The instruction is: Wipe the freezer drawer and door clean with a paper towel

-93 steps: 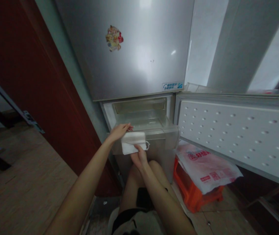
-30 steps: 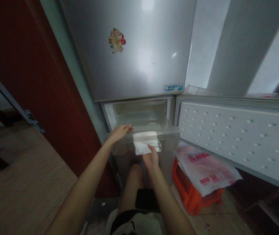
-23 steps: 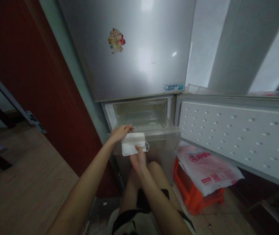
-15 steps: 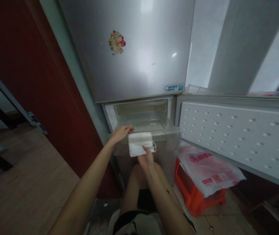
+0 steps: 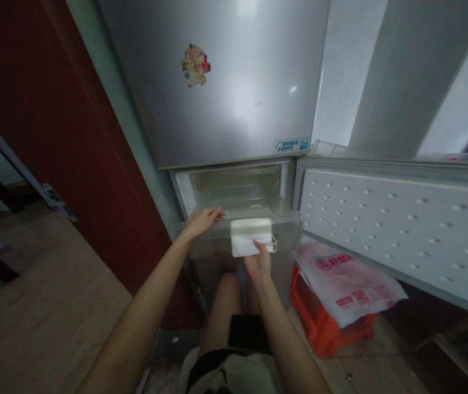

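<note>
A folded white cloth (image 5: pixel 251 235) lies flat against the front of a clear, pulled-out drawer (image 5: pixel 287 232), near the middle of its width and just below the top rim. The right hand (image 5: pixel 257 264) pinches the cloth's lower edge, thumb on the near side, the other fingers mostly hidden; a frayed bit or loop sticks out at the cloth's right side. The left hand (image 5: pixel 204 221) lies over the drawer's top rim to the left of the cloth, its fingers close together; whether it grips the rim I cannot tell. The drawer's front is see-through and smooth, and behind it the pale freezer compartment (image 5: pixel 236 179) opens back. Above stands the silver upper door (image 5: pixel 234 109) of the fridge, shut, with a colourful magnet (image 5: pixel 195 65) and a blue-and-white label (image 5: pixel 291 145) by its bottom corner. The dimpled lower door (image 5: pixel 385 219) is swung out to the right, and under it a white and red plastic bag (image 5: pixel 352 287) is draped on an orange stool (image 5: pixel 324 331). A flat black object (image 5: pixel 249 332) rests on the person's lap. To the left are a strip of pale green wall (image 5: pixel 119 104), a dark red door (image 5: pixel 61 126) with a metal latch (image 5: pixel 59 202), and a dim brownish floor (image 5: pixel 57 284).
</note>
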A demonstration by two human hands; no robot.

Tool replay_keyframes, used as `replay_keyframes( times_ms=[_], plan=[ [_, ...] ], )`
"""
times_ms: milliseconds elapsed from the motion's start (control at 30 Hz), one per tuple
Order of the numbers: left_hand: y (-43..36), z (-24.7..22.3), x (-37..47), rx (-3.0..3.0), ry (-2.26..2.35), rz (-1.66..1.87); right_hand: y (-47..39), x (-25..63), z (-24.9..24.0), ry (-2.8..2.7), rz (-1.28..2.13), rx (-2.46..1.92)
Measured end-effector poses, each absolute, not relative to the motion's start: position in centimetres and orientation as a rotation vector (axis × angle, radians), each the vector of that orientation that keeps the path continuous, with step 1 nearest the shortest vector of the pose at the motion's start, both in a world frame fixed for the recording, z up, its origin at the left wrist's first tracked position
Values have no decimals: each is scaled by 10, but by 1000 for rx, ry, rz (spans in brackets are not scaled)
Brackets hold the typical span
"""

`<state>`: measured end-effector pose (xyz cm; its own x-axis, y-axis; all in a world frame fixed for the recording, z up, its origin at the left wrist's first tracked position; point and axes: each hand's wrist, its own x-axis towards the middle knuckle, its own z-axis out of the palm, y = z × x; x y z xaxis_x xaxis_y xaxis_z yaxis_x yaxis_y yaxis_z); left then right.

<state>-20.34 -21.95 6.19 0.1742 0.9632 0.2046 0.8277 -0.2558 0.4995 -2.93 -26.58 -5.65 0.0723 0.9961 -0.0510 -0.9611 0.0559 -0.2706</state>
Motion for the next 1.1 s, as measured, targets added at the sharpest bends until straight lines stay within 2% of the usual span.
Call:
replay_keyframes(
  times_ms=[367, 833, 1100],
  plan=[
    [-221, 63, -203, 2198, 1753, 693, -276, -107, -45, -193, 1608, -216],
    [-225, 66, -201, 2207, 1749, 660, -269, -11, -60, -154, 1463, -294],
    [-229, 68, -197, 2255, 1869, 596, -268, -39, -59, -176, 1437, -321]
  ],
)
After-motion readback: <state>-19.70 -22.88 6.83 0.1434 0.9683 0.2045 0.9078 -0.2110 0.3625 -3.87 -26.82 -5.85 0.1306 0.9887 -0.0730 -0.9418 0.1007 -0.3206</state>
